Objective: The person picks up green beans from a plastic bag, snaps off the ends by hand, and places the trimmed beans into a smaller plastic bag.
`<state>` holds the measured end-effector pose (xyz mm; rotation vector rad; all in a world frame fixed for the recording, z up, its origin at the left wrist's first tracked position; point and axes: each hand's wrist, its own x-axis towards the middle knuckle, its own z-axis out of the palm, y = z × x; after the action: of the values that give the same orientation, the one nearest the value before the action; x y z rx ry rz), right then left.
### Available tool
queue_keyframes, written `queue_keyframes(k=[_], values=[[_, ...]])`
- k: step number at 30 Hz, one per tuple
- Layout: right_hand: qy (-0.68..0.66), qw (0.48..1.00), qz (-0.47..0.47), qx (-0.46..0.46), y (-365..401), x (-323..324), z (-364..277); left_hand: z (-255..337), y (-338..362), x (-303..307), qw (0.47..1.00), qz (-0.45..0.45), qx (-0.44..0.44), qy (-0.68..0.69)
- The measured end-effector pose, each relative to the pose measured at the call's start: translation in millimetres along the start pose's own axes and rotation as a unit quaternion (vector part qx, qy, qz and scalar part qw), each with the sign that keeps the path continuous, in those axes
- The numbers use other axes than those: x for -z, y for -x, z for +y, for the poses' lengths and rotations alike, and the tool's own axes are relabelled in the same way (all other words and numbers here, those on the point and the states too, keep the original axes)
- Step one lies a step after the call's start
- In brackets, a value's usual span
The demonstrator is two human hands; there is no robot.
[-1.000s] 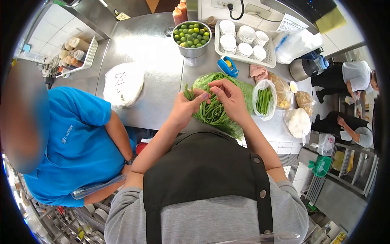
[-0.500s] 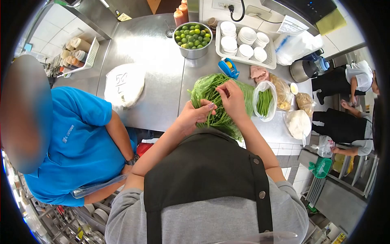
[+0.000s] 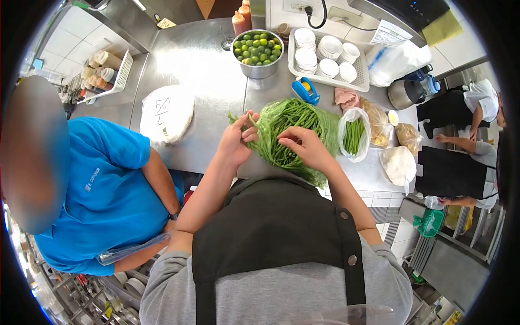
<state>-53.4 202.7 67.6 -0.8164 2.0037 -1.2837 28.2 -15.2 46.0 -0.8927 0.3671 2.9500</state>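
A clear plastic bag full of long, thin green vegetable stalks (image 3: 298,116) lies open on the steel counter in front of me. My left hand (image 3: 238,140) is raised at the bag's left edge, fingers curled round a few green stalks whose leafy tips (image 3: 232,117) stick out past the fingers. Over the near middle of the pile is my right hand (image 3: 307,147), thumb and index finger drawn together; whether anything thin sits between them is hidden. To the right stands a small clear bag (image 3: 354,134) of green stalk pieces.
Behind the greens are a blue tape dispenser (image 3: 305,90), a steel pot of limes (image 3: 257,54) and a white basket (image 3: 364,81) of stacked small dishes. A white round bundle (image 3: 167,115) lies left. A person in a blue shirt (image 3: 103,184) stands close at my left; others work far right.
My left hand has moved left and up, away from the middle of the pile, with stalks in it. My right hand has dropped slightly lower and nearer me.
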Motion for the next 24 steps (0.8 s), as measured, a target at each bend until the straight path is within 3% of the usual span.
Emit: queue_keyframes(k=[3, 6, 9, 15, 18, 21, 24], values=[[-0.177, 0.984, 0.01, 0.007, -2.0, -13.9, -8.7, 0.3, -6.7, -1.1, 0.999, 0.033, -0.025, -0.003], [-0.213, 0.976, 0.031, 0.019, -4.4, -19.6, -14.9, -0.4, -12.0, 2.9, 0.999, 0.023, -0.025, 0.012], [-0.052, 0.995, 0.079, 0.025, -8.1, -22.5, -17.3, -0.5, -16.6, 7.7, 0.999, 0.004, -0.027, 0.015], [0.032, 0.985, 0.149, 0.082, -18.4, -28.4, -17.6, -5.9, -12.5, 1.7, 0.998, 0.015, -0.058, -0.018], [0.052, 0.983, 0.105, 0.143, -19.0, -29.5, -13.2, -10.9, -11.1, -1.0, 0.991, 0.05, -0.114, -0.056], [0.044, 0.971, 0.008, 0.234, -15.8, -29.5, -15.4, -16.7, -13.1, 10.0, 0.989, 0.047, -0.105, -0.095], [-0.007, 0.982, -0.124, 0.14, -6.5, -24.7, -17.9, -21.8, -11.1, 16.6, 0.99, 0.073, -0.086, -0.079]])
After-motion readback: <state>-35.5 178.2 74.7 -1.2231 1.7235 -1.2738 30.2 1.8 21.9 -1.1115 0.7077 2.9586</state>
